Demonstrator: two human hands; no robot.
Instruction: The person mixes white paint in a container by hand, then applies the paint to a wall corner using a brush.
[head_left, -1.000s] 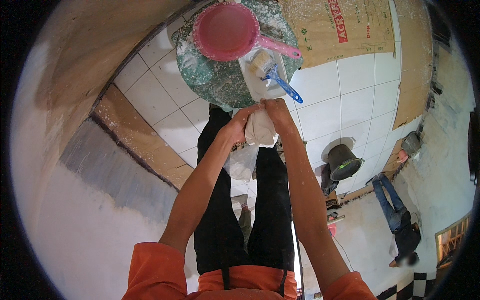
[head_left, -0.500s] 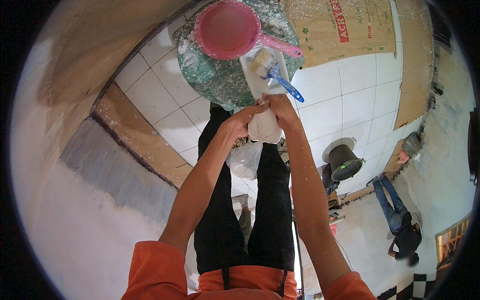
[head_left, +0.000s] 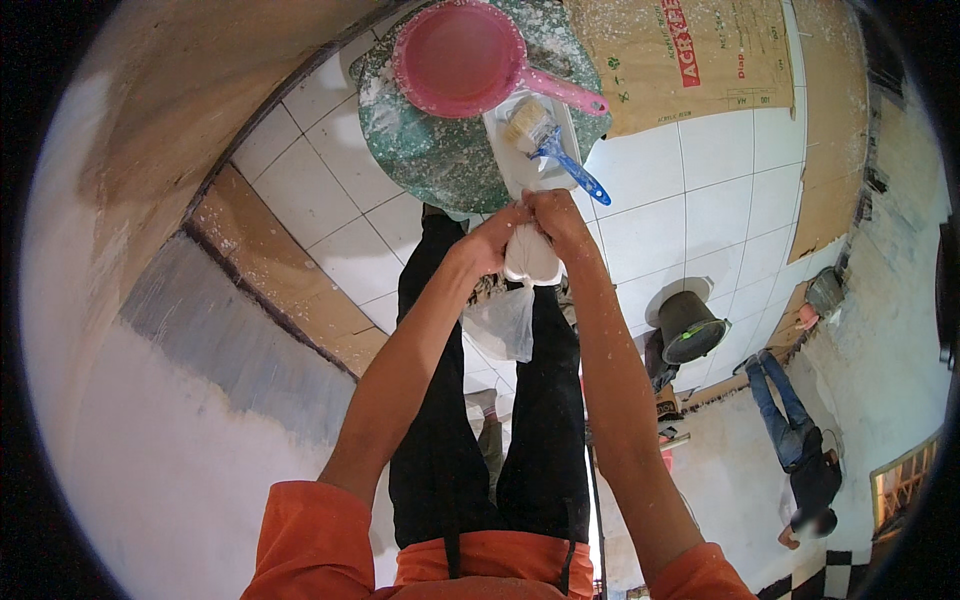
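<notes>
Between my two hands is a clear plastic bag (head_left: 533, 258) packed with a whitish paste, its loose, unfilled end hanging toward me. My left hand (head_left: 492, 243) is closed around the bag's left side. From the right, my right hand (head_left: 557, 220) pinches the far end, and the fingertips of both hands meet there. Just beyond them a white tray (head_left: 508, 165) rests on a speckled green round top (head_left: 415, 160). A paintbrush (head_left: 560, 160) with pale bristles and a blue handle lies across the tray. Beside it sits a pink long-handled dipper (head_left: 462, 60).
Brown cardboard (head_left: 640, 95) covers part of the white tiled floor (head_left: 715, 215) at the far right. A dark bucket (head_left: 690, 328) stands to the right. Farther off, a person in dark top and jeans (head_left: 795, 430) is by the wall. A wall (head_left: 200, 340) runs along the left.
The bag has shifted slightly right and its loose end has swung right. My hands keep their hold. The distant person's arm has changed position.
</notes>
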